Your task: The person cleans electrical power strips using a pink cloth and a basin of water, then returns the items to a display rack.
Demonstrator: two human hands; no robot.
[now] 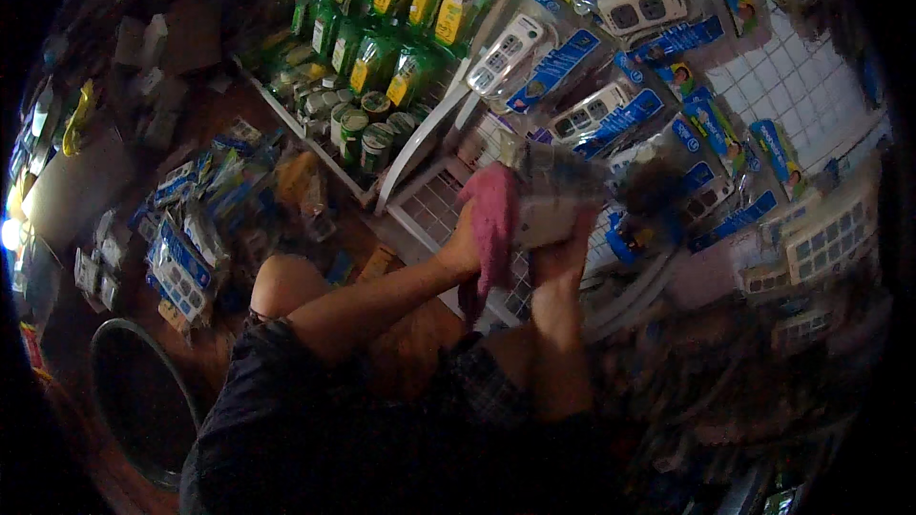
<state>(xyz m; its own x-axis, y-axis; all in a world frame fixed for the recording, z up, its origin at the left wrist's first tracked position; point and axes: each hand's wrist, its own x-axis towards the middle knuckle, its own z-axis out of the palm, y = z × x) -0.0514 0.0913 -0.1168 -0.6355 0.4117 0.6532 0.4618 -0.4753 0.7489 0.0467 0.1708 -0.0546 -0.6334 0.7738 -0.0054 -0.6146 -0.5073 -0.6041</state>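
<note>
A pink cloth (494, 218) hangs from my left hand (466, 236), against the near left side of a blurred pale packaged item (547, 218). My right hand (565, 250) grips that item from below and the right, its fingers around the edge. The item looks boxy and wrapped in clear plastic; its kind cannot be told. Both hands are in front of a white wire-grid rack, where power strips in blue-and-clear packs (504, 57) hang in rows. Part of my left hand is covered by the cloth.
Green and yellow packs and round tins (376, 146) stand on a white-edged shelf at upper left. Packaged power strips (179, 272) lie in a pile on the floor at left. A round dark basin (192, 400) is at lower left. Curved white rack rails (422, 143) are close by.
</note>
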